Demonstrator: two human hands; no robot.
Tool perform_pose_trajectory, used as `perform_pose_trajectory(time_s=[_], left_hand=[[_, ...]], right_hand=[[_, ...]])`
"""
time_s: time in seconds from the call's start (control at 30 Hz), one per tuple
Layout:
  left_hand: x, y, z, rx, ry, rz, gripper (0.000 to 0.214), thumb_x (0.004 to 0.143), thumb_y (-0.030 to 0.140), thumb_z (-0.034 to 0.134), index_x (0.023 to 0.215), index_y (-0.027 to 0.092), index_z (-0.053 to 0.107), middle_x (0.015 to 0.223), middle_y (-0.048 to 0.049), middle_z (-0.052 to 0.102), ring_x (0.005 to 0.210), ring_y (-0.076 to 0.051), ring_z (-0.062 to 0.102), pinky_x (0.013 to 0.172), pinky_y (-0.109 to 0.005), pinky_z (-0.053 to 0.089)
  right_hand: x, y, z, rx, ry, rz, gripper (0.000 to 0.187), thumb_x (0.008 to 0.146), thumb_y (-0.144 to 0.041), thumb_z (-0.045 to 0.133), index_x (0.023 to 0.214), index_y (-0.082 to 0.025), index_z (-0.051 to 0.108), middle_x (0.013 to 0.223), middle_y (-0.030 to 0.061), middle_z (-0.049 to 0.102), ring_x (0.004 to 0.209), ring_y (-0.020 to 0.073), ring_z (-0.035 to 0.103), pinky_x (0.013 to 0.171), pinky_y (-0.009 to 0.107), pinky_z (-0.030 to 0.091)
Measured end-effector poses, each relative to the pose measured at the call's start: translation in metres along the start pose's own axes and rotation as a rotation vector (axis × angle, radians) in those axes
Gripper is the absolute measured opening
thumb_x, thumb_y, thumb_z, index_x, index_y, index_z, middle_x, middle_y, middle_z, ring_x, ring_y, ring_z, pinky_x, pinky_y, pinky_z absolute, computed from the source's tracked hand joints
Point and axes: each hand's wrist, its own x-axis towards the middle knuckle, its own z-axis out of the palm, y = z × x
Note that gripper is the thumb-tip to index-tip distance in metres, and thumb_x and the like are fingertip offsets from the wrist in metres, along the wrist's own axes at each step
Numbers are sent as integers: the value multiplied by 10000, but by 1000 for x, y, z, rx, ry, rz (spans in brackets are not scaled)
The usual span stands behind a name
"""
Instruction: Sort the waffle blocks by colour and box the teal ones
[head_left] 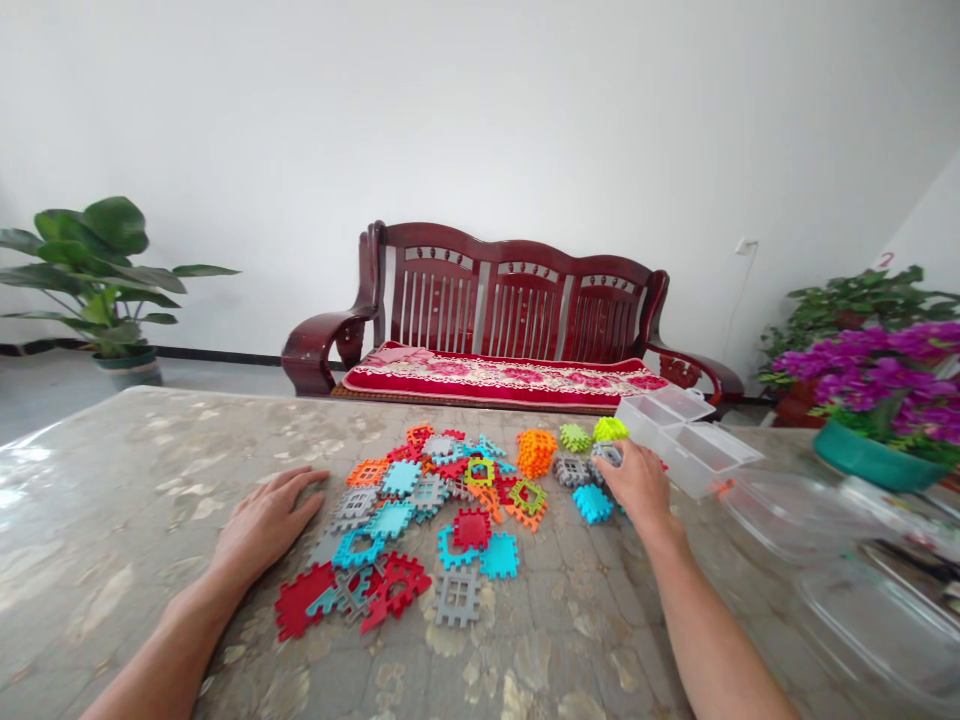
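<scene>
1. The left hand (270, 515) lies palm-down on the tabletop (570, 640), fingers extended, no piece visible in it.
2. The right hand (637, 482) has fingers curled at a grey piece (606, 453), far right of the loose pieces; whether it grips, I cannot tell.
3. Fingers could knock the yellow-green stack (610, 429) or blue stack (592, 503), because both sit close by.
4. Fingers partly cover the grey piece, so its direction and long axis are unclear.

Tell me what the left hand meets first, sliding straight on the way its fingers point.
The left hand would probably meet the flat orange window piece first; the nearest gray window piece lies close to that line, and depth is unclear.
</scene>
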Motion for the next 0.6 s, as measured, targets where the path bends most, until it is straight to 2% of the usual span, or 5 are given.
perform_pose_trajectory(time_s=[0.1, 0.17, 0.33, 0.47, 0.6], left_hand=[[0, -2, 1, -7, 6, 13, 541, 895, 489, 358, 1265, 247, 668, 1400, -99, 614, 1273, -287, 578, 1105, -456, 432], [0, -2, 2, -3, 8, 13, 538, 895, 488, 362, 1265, 245, 668, 1401, -100, 613, 1271, -289, 578, 1105, -458, 430], [-1, -1, 1, 10, -7, -8, 543, 893, 484, 359, 1276, 246, 662, 1407, -98, 606, 1272, -295, 578, 1100, -460, 434], [-2, 1, 1, 15, 7, -13, 520, 888, 472, 381, 1261, 257, 673, 1392, -83, 619, 1273, -290, 577, 1098, -444, 440], [-1, 3, 0, 14, 11, -8, 507, 890, 457, 394, 1260, 254, 674, 1392, -81, 620, 1273, -284, 578, 1098, -433, 440]], right_hand=[[0, 1, -1, -34, 11, 13, 400, 852, -458, 658, 1110, -154, 687, 1060, 155, 715, 1007, 298, 632, 845, 366, 432], [-1, -1, -3, -35, 63, 2, 398, 844, -454, 667, 1101, -152, 696, 1066, 161, 712, 996, 303, 627, 837, 375, 431], [-13, -28, 3, 219, 230, -191, 231, 914, -359, 568, 988, -185, 702, 983, 93, 718, 920, 241, 626, 827, 333, 437], [-41, -69, 14, 430, 149, -373, 229, 971, -309, 478, 915, -215, 680, 890, 47, 702, 829, 193, 629, 773, 295, 445], [-67, -97, 20, 441, 82, -506, 198, 977, -270, 485, 962, -233, 678, 927, 48, 704, 898, 207, 629, 814, 314, 452]])
